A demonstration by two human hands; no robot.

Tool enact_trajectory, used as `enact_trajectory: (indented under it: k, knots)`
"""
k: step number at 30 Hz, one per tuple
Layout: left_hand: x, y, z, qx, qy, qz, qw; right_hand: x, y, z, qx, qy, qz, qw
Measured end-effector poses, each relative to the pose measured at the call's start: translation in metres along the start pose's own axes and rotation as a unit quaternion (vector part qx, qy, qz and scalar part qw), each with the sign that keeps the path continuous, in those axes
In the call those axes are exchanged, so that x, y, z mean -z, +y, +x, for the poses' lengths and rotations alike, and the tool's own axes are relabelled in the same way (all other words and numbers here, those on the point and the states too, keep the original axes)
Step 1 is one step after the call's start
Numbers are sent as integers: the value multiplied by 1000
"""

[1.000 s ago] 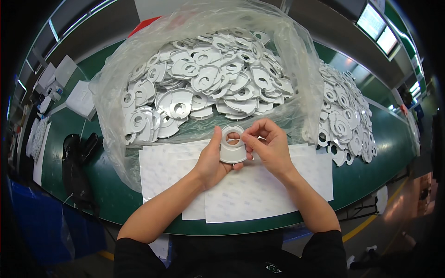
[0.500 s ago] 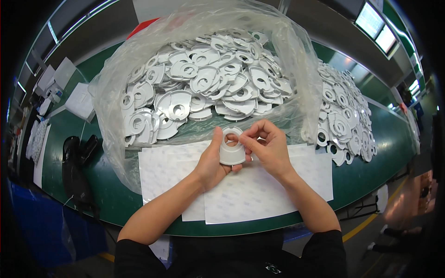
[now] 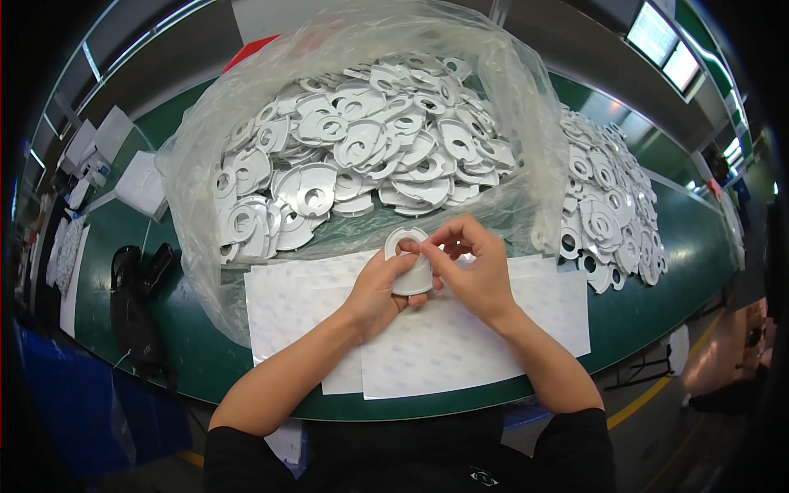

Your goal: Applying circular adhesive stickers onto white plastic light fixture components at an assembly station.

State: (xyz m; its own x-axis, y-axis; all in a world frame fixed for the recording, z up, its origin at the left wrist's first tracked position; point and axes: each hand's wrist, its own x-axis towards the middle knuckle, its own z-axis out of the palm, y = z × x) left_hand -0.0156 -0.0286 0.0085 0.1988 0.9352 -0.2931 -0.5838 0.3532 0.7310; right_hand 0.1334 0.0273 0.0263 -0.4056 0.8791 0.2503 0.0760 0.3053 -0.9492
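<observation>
Left hand (image 3: 380, 289) cradles the white plastic piece (image 3: 410, 261) from below – right hand (image 3: 470, 267) pinches at its ringed top; best kept steady, low over the white sheets (image 3: 460, 345).

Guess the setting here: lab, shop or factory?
Likely a factory assembly bench: a clear bag heaped with identical white plastic parts, more piled at right, white sheets on a green worktop.

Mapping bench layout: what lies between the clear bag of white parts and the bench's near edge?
Head view: white paper sheets, with both hands above them.
</observation>
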Motion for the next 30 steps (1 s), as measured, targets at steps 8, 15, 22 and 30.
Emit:
enact_trajectory:
  k: [8,15,22,30]
  knots:
    - [4,-4,2,-4,-6,-13,1000,4,2,-3,248,46,-297,921]
    - [0,-6,-1,-31,-2,2,999,-3,-9,4,348,126,-363,855]
    - [-1,-6,0,-32,-51,39,997,9,-5,1,-27,9,-95,995]
    - [-8,-2,-6,-15,-48,124,991,10,-7,2,-58,-5,-48,997]
